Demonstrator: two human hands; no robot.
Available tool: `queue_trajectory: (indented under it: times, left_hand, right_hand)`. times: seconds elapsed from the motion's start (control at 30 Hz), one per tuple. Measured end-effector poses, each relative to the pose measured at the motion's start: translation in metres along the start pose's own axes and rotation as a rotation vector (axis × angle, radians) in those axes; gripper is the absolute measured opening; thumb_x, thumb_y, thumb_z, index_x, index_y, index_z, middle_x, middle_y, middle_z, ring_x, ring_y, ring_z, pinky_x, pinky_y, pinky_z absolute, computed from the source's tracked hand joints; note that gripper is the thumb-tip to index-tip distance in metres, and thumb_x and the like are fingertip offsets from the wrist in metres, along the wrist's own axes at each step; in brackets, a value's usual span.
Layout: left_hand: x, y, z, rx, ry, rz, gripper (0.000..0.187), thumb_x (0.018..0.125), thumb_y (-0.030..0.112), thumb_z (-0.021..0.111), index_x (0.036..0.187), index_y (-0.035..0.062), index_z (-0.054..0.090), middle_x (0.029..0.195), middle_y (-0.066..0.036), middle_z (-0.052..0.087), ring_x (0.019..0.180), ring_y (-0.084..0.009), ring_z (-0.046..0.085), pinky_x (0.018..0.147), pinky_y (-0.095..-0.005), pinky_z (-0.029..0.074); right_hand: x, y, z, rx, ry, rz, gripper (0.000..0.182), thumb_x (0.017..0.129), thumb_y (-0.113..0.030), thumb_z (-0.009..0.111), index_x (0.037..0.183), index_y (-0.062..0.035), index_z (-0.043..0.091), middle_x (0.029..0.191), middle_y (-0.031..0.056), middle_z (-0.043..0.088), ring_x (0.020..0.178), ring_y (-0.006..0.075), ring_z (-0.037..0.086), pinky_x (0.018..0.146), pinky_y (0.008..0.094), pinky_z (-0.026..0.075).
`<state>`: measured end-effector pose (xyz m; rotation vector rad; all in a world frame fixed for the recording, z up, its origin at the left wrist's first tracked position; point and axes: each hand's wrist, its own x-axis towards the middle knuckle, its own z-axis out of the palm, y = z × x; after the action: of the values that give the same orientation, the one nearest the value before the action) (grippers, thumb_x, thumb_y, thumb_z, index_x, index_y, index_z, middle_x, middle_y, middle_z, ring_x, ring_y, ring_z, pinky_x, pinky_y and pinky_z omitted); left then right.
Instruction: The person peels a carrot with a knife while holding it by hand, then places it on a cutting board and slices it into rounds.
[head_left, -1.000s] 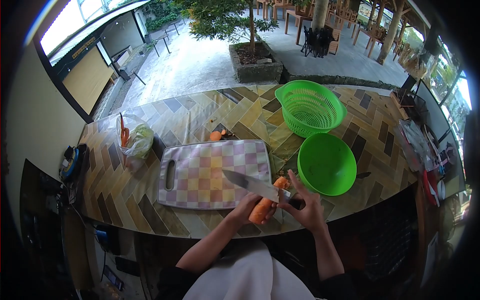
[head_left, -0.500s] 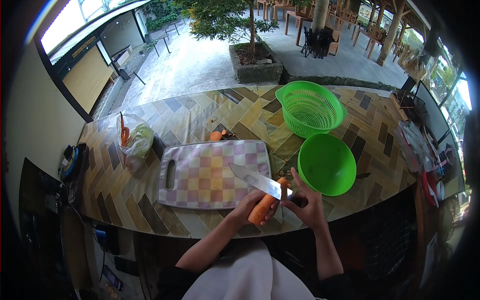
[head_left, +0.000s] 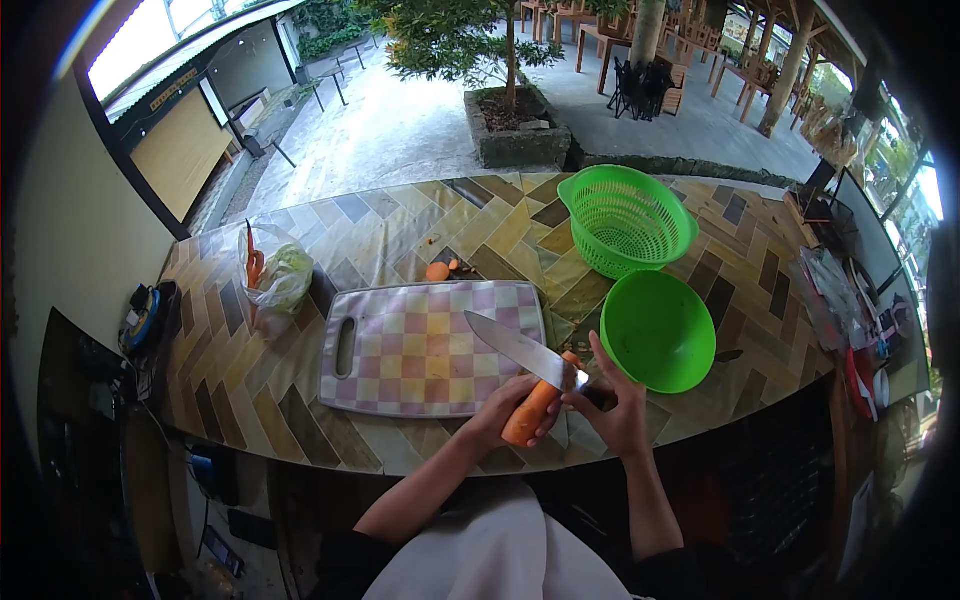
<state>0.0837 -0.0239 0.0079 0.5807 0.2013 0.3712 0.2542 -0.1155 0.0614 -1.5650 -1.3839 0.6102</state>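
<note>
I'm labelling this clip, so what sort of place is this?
Probably an open-air eatery's prep area: a checkered cutting board and green colander up close, wooden tables beyond.

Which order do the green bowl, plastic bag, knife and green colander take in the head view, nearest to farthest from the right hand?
1. Knife: in the right hand, blade pointing left.
2. Green bowl: just forward and right.
3. Green colander: farther forward, past the bowl.
4. Plastic bag: far left, past the cutting board.

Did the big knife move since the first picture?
Yes. Judged against the cutting board, the knife has its tip closer to the board's far edge and a bit further right.
</note>
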Motion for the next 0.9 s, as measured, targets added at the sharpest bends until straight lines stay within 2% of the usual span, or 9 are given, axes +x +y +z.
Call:
queue_trajectory:
  times: [0.13,0.23,0.33,0.43,0.53,0.63,0.73,0.83,0.9]
  left_hand:
    - [0.000,-0.003,-0.012,0.021,-0.033,-0.011,0.040,0.101,0.039,0.039,0.106,-0.0004,0.048,0.083,-0.009,0.052,0.055,-0.0174,0.057,0.040,-0.0275,0.050]
    - [-0.004,-0.001,-0.010,0.005,-0.024,-0.011,0.041,0.102,0.039,0.038,0.105,0.0000,0.048,0.082,-0.009,0.052,0.055,-0.0169,0.056,0.041,-0.0274,0.050]
    - [-0.005,0.003,-0.004,-0.003,0.011,-0.009,0.040,0.102,0.040,0.038,0.104,0.0006,0.048,0.082,-0.008,0.051,0.054,-0.0165,0.056,0.041,-0.0269,0.049]
    - [-0.006,0.002,-0.004,-0.005,0.038,-0.012,0.040,0.102,0.040,0.038,0.103,0.0013,0.047,0.083,-0.008,0.052,0.054,-0.0161,0.056,0.041,-0.0267,0.049]
    - [-0.006,0.000,-0.005,-0.038,0.039,-0.011,0.039,0.102,0.040,0.038,0.103,0.0021,0.047,0.084,-0.008,0.053,0.054,-0.0161,0.056,0.041,-0.0268,0.049]
    - [-0.005,-0.001,-0.008,-0.091,0.073,-0.015,0.038,0.102,0.040,0.038,0.104,0.0027,0.047,0.084,-0.008,0.053,0.053,-0.0161,0.056,0.040,-0.0269,0.049]
    - [-0.004,-0.003,-0.017,-0.131,0.048,-0.012,0.036,0.102,0.038,0.038,0.106,0.0031,0.047,0.085,-0.008,0.054,0.053,-0.0165,0.057,0.040,-0.0270,0.049]
    - [-0.004,-0.003,-0.016,-0.152,0.042,-0.002,0.035,0.103,0.036,0.038,0.107,0.0030,0.047,0.085,-0.009,0.054,0.053,-0.0170,0.057,0.039,-0.0271,0.049]
    - [-0.005,-0.002,-0.013,-0.165,0.051,0.007,0.034,0.103,0.035,0.038,0.108,0.0029,0.048,0.085,-0.009,0.054,0.053,-0.0174,0.057,0.039,-0.0272,0.049]
  right_hand:
    - [0.000,-0.009,0.003,-0.087,0.048,-0.059,0.081,0.075,-0.024,0.084,0.145,-0.0113,0.044,0.090,0.0108,0.072,0.076,0.0168,0.070,0.074,0.0302,0.052]
    - [0.001,-0.012,0.007,-0.133,0.057,-0.097,0.074,0.076,-0.021,0.082,0.141,-0.0124,0.049,0.094,0.0125,0.072,0.072,0.0156,0.069,0.069,0.0294,0.052]
    - [0.007,-0.007,0.012,-0.149,0.081,-0.244,0.067,0.077,-0.019,0.081,0.138,-0.0129,0.054,0.100,0.0141,0.072,0.070,0.0152,0.068,0.067,0.0286,0.052]
    - [0.004,-0.004,0.014,-0.159,0.034,-0.188,0.063,0.078,-0.016,0.080,0.136,-0.0136,0.056,0.104,0.0154,0.070,0.069,0.0160,0.068,0.067,0.0281,0.052]
    - [0.003,0.004,0.026,-0.135,0.140,-0.270,0.067,0.075,-0.011,0.081,0.137,-0.0137,0.055,0.098,0.0132,0.072,0.065,0.0089,0.060,0.066,0.0254,0.049]
    - [0.002,-0.004,0.029,-0.103,0.149,-0.177,0.068,0.077,-0.012,0.081,0.139,-0.0141,0.053,0.092,0.0123,0.072,0.065,0.0086,0.060,0.065,0.0250,0.049]
    - [0.001,-0.003,0.031,-0.020,0.179,-0.110,0.070,0.077,-0.012,0.081,0.140,-0.0147,0.051,0.088,0.0114,0.072,0.063,0.0097,0.061,0.064,0.0255,0.050]
    - [0.000,-0.005,0.027,-0.044,0.130,-0.152,0.065,0.079,-0.012,0.078,0.139,-0.0129,0.053,0.094,0.0120,0.072,0.077,0.0200,0.072,0.066,0.0302,0.054]
    - [0.002,-0.005,0.024,-0.139,0.113,-0.245,0.065,0.078,-0.011,0.078,0.138,-0.0125,0.053,0.095,0.0125,0.072,0.077,0.0220,0.072,0.066,0.0309,0.054]
